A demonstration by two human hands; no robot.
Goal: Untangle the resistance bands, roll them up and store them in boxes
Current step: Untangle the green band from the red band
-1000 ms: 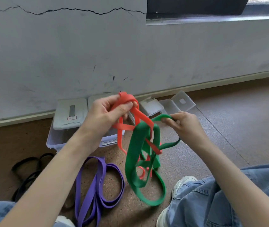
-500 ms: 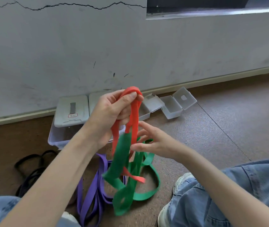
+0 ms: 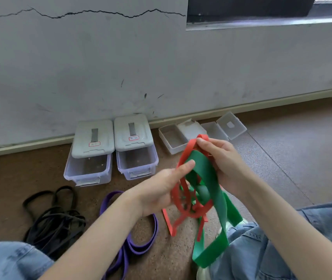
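A red band (image 3: 183,158) and a wide green band (image 3: 204,172) hang tangled together in front of me, above the floor. My right hand (image 3: 224,160) grips the top of the red loop, and the green band passes under its fingers. Lower left, my left hand (image 3: 159,188) curls round a red strand with its thumb laid against the green band. The green tail (image 3: 209,255) drops onto my right leg. A purple band (image 3: 141,245) and a heap of black bands (image 3: 54,221) lie on the floor.
Two clear lidded boxes (image 3: 88,170) (image 3: 136,164) stand against the wall. To their right are two small open hinged boxes (image 3: 173,141) (image 3: 214,130). My jeans-clad knees (image 3: 302,239) flank the bands, with a shoe near the lower middle.
The tangle has passed to my right hand, which now holds the top of the red loop. My left hand has dropped lower onto a red strand. The view has shifted rightward.
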